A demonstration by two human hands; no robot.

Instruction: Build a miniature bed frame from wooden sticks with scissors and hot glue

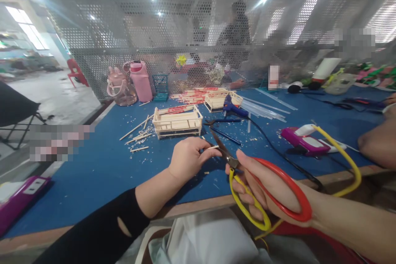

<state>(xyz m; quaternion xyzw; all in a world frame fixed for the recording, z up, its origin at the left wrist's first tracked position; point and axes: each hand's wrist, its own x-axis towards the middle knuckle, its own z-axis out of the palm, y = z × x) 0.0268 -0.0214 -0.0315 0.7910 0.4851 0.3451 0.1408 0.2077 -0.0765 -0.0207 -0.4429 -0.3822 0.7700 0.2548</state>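
Note:
Between the thumb and fingers of my left hand is a short thin wooden stick. My right hand is wrapped round the handles of large scissors, one loop red and one yellow. The scissor blades are parted, with the stick's tip close by them; whether they touch it I cannot tell. Just beyond my hands stands a small wooden stick-built frame with railed sides. Blue-handled pliers lie past the blades.
Loose sticks and chips lie left of the frame. Behind are a second frame, a blue glue gun, clear glue sticks and a pink bottle. Purple power strips lie at both sides. Another person's arm rests at the right.

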